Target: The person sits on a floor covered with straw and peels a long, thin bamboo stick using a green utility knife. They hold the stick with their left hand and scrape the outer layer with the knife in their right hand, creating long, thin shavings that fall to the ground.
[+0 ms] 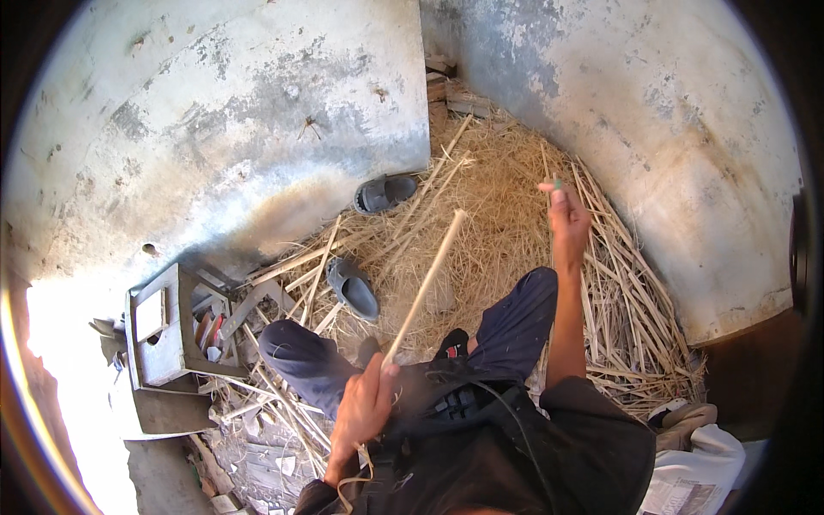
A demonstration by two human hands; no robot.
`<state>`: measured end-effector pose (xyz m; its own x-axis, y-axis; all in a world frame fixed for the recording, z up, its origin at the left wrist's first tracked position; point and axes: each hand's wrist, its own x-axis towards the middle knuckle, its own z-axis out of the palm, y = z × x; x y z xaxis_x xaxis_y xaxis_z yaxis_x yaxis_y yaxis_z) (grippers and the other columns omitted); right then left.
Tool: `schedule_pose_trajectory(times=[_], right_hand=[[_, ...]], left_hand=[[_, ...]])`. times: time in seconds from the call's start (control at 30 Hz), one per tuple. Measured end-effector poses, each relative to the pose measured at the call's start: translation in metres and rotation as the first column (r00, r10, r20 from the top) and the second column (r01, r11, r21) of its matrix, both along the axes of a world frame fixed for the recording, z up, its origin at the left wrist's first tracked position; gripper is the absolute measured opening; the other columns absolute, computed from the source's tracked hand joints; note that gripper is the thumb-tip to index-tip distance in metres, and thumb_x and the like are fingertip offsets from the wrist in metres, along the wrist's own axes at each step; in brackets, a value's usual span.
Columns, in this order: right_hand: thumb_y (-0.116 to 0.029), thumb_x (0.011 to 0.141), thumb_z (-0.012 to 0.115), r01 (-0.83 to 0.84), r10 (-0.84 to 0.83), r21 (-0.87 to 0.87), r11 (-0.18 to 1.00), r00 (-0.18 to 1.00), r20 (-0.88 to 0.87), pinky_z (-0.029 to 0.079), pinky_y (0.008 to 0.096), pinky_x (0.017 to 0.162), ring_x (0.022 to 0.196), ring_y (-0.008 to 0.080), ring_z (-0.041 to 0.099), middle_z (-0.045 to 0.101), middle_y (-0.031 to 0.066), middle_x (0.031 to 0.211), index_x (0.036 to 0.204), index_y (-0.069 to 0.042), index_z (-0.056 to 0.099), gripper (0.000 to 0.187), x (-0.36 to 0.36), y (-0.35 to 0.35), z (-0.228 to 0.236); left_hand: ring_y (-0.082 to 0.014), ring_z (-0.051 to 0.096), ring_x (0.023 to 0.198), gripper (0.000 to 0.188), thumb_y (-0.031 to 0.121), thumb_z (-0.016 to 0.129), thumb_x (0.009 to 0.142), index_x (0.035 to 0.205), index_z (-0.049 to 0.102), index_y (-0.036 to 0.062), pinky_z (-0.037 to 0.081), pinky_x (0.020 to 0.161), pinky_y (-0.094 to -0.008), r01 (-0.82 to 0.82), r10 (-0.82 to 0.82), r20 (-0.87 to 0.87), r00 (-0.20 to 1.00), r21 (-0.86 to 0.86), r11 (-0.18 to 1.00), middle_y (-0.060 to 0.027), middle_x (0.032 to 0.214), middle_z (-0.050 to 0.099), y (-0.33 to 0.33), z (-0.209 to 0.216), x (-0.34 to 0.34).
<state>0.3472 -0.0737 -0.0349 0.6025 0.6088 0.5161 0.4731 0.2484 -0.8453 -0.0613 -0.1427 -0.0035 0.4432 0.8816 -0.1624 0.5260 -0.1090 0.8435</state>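
My left hand [364,405] is closed around the lower end of a pale wooden strip [429,269], perhaps split bamboo. The strip slants up and to the right over my lap, its far end free in the air. To the right and further out, my right hand [568,225] is raised above the shavings with its fingers drawn together. A small green patch shows at the fingertips; whether it is a finger wrap or part of something held is too small to tell. The two hands are well apart. A thin curled sliver [350,491] hangs by my left wrist.
Fine shavings [489,193] cover the floor in front. A heap of strips [627,300] lies along the right wall. Two dark clogs [384,194] rest ahead and left. A wooden stool [172,318] lies tipped at the left, cloths [697,455] at the lower right.
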Motion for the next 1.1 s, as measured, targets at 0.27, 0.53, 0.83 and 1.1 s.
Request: schedule_pose_trajectory(times=[0.27, 0.53, 0.83, 1.1], right_hand=[[-0.044, 0.101, 0.072, -0.368, 0.37, -0.07, 0.927, 0.871, 0.323, 0.052, 0.0319, 0.058, 0.066, 0.0176, 0.07, 0.075, 0.0064, 0.082, 0.106, -0.007, 0.078, 0.038, -0.105, -0.023, 0.015], [-0.04, 0.09, 0.084, -0.477, 0.437, -0.035, 0.878, 0.771, 0.464, 0.053, 0.0342, 0.056, 0.061, 0.0247, 0.07, 0.073, 0.008, 0.077, 0.097, -0.004, 0.076, 0.037, -0.136, -0.03, 0.017], [-0.043, 0.088, 0.085, -0.442, 0.406, -0.074, 0.894, 0.728, 0.552, 0.051, 0.035, 0.053, 0.06, 0.0243, 0.07, 0.074, 0.0057, 0.076, 0.092, -0.005, 0.076, 0.039, -0.139, -0.034, 0.02], [-0.046, 0.088, 0.084, -0.407, 0.36, -0.069, 0.911, 0.699, 0.618, 0.048, 0.0341, 0.052, 0.056, 0.0216, 0.067, 0.072, 0.002, 0.074, 0.093, -0.008, 0.077, 0.038, -0.143, -0.034, 0.021]], left_hand=[[-0.0557, 0.059, 0.072, 0.023, 0.023, 0.055, 0.112, 0.106, 0.052, 0.0019, 0.041, 0.064, -0.0613, -0.069, 0.07, 0.0, 0.998, 0.23, 0.971, -0.0282, 0.072, 0.061, 0.024, 0.008, 0.029], [-0.0535, 0.062, 0.068, 0.021, 0.023, 0.058, 0.11, 0.109, 0.047, 0.0045, 0.044, 0.057, -0.062, -0.003, 0.018, -0.036, 0.999, 0.378, 0.926, -0.0269, 0.072, 0.065, 0.033, 0.015, 0.045], [-0.0525, 0.064, 0.068, 0.023, 0.022, 0.058, 0.11, 0.112, 0.046, 0.0027, 0.046, 0.057, -0.0613, 0.008, 0.03, -0.094, 0.995, 0.385, 0.923, -0.0271, 0.075, 0.068, 0.033, 0.016, 0.049], [-0.0521, 0.066, 0.069, 0.021, 0.018, 0.059, 0.109, 0.117, 0.047, 0.0025, 0.048, 0.058, -0.0605, 0.007, 0.029, -0.079, 0.996, 0.424, 0.905, -0.0266, 0.076, 0.069, 0.034, 0.018, 0.053]])
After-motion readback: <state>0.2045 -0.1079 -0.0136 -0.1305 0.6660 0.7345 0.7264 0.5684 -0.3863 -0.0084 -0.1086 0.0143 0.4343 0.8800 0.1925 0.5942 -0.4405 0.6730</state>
